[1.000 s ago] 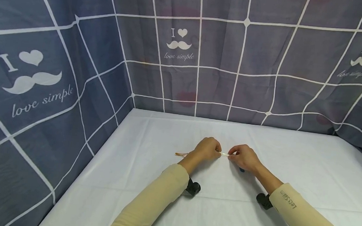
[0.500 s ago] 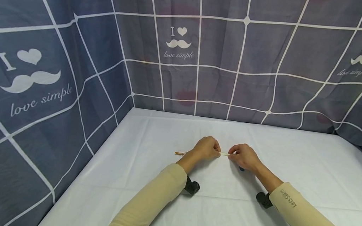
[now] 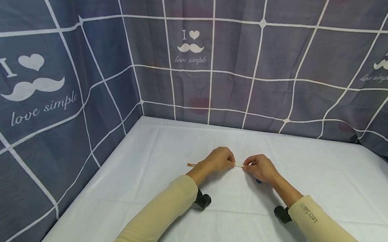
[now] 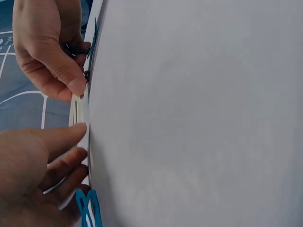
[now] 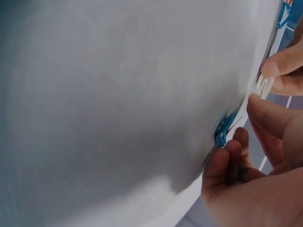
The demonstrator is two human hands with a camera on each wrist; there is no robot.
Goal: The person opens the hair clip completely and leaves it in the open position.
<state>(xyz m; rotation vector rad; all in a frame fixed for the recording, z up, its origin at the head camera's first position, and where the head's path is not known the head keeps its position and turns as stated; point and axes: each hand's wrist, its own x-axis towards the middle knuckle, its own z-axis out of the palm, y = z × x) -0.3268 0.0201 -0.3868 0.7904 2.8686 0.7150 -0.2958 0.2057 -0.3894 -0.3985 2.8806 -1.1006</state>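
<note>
In the head view, my left hand (image 3: 220, 159) and right hand (image 3: 261, 168) meet over the white table, a short gap apart. Each pinches a slim bundle of pale cord-like strands (image 3: 238, 165) stretched between the fingertips. The strands (image 4: 75, 111) run side by side in the left wrist view. Beyond my left hand, a looped end (image 3: 191, 165) sticks out, orange in the head view; blue loops (image 4: 90, 208) show below that hand in the left wrist view. A small blue bundle (image 5: 226, 127) lies by my right hand's curled lower fingers. The strands inside the grips are hidden.
A white cloth (image 3: 240, 223) covers the table. Dark grey checked curtains (image 3: 232, 63) hang behind it and along the left. Black wrist cameras (image 3: 203, 200) sit under both forearms.
Both hands keep their pinch on the pale strands and shift very slightly left in the head view. The strands turn a little between the fingertips.
</note>
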